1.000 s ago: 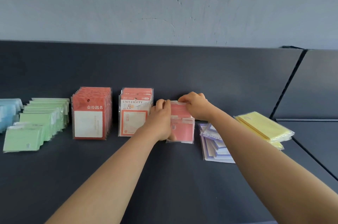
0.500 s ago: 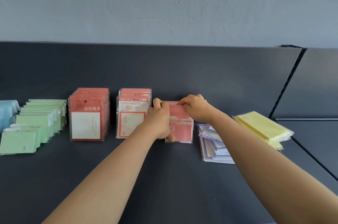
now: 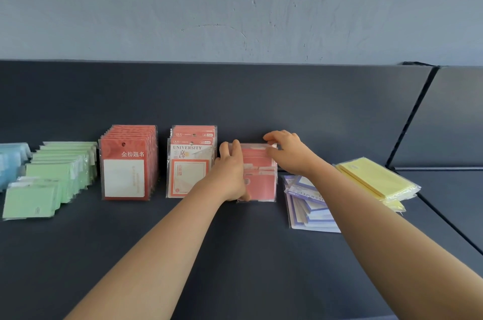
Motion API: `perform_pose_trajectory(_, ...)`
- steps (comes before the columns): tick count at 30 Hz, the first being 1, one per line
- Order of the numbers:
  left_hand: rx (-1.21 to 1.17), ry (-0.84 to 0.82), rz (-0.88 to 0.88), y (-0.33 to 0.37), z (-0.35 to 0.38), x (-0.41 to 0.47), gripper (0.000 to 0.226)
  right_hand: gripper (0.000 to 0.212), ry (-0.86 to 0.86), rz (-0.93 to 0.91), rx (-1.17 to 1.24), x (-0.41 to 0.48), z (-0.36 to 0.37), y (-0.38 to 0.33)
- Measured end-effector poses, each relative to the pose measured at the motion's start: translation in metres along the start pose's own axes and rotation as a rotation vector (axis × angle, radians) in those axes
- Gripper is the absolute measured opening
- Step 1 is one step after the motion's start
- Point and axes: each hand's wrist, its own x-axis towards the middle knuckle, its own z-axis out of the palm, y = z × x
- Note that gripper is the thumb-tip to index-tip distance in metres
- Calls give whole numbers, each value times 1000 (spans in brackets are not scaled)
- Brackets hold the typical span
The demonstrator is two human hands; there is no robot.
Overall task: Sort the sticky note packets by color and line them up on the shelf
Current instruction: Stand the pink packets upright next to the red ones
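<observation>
Little has shifted over the last second: both hands have stayed on the same stack, the right hand (image 3: 290,155) edging a touch toward its upper right corner while the left hand (image 3: 230,175) has drawn its fingers up straighter along the left side.

The left hand clasps the pink packets (image 3: 262,186) from the left, fingers rising along the edge and the thumb apparently tucked at the lower front corner. The right hand pinches the top edge of the rear packets between fingers and thumb. So the stack sits directly between the two hands. It stands on edge with faces toward the camera, and its row runs front to back toward the rear panel of the shelf (image 3: 235,254). Squaring it up looks like a matter of pressing inward and back.

These packets are salmon pink in glossy clear sleeves, the front one lower than those behind.

Just left stand the University packets (image 3: 189,168), then the red packets (image 3: 125,168), green packets (image 3: 52,175) and blue packets (image 3: 10,162). To the right, nearer the right hand, the purple packets (image 3: 308,207) lie flat and fanned. Beyond them the yellow packets (image 3: 373,181) are also lying down, and these two piles seem not yet lined up.
</observation>
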Motion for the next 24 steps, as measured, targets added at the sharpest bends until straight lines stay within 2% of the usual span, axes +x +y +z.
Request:
perform_pose_trajectory(2, -11, 6, -1, -1, 1, -2, 132, 57, -18, 4, 37, -9, -1, 1)
perform_pose_trajectory(5, -32, 6, 3, -2, 3, -5, 132, 92, -79, 16, 30, -23, -1, 3)
perform_pose_trajectory(7, -38, 6, 4, -2, 4, -6, 133, 102, -105, 8, 1, -30, 0, 5)
perform_pose_trajectory(16, -92, 91, 46, -8, 14, -15, 120, 113, -100, 16, -59, -47, 10, 9)
perform_pose_trajectory(24, -176, 195, 120, -13, 13, -24, 98, 107, -51, 3, -84, -65, 9, 1)
